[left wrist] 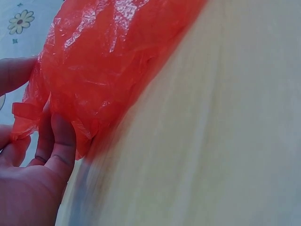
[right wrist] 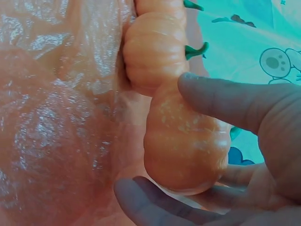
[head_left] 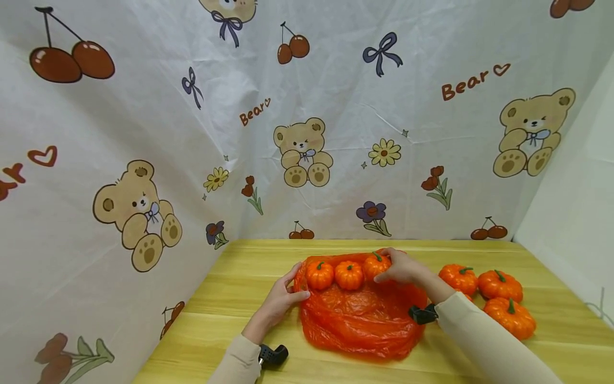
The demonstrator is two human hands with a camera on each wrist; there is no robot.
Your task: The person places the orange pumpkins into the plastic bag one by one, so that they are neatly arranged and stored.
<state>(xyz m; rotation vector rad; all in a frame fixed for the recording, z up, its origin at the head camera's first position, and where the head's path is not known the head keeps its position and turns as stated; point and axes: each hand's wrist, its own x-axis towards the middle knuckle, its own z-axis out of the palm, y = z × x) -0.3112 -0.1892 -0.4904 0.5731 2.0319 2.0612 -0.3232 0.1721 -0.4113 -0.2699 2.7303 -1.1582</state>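
We see the left hand (head_left: 280,300) reach in from the near left, its fingers curled on the left edge of the red bag (head_left: 357,325) and gripping the plastic. The right hand (head_left: 404,266) comes from the right, its forearm slanting across the counter (head_left: 230,304); thumb above and fingers below, it grasps a held pumpkin (head_left: 375,269) at the far right part of the bag. We cannot tell whether this pumpkin rests on the plastic.

Its green stem points up and leans left in the head view; its body is squat and ribbed. It ends a left-to-right row with the left pumpkin (head_left: 319,277) and the middle pumpkin (head_left: 348,278), both stem up inside the bag, whose longer axis runs sideways.

To the right we find a group of loose pumpkins (head_left: 510,318) on the counter, one partly hidden by the right sleeve (head_left: 491,341). Behind everything hangs a bear-printed sheet (head_left: 336,85).
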